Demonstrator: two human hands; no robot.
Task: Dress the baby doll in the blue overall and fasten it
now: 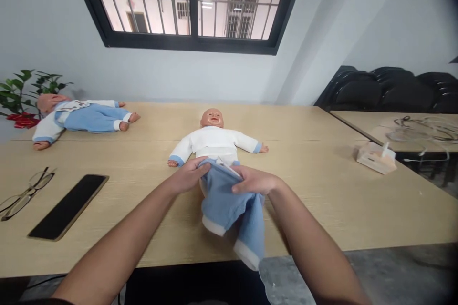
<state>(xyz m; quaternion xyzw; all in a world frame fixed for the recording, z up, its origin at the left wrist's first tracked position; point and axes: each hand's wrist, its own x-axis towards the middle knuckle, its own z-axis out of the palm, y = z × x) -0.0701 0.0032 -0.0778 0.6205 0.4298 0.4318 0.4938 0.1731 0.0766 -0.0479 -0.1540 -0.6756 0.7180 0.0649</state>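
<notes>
Soft blue pants, fuzzy-looking knit, white ribbed-looking cuffs, draped limp in front of the doll, legs hanging toward the near edge of the wooden table. Left hand pinches the waistband at its left corner, thumb on top. Right hand grips the other side, thumb pressed flat on the cloth, other fingers mostly hidden. Doll lies face up, smooth glossy head, white top with blue cuffs, arms out; its legs are mostly hidden by cloth. Left: flat black rectangular phone, thin-rimmed glasses. Second doll, dressed in blue and white, far left. Boxy tissue pack right.
</notes>
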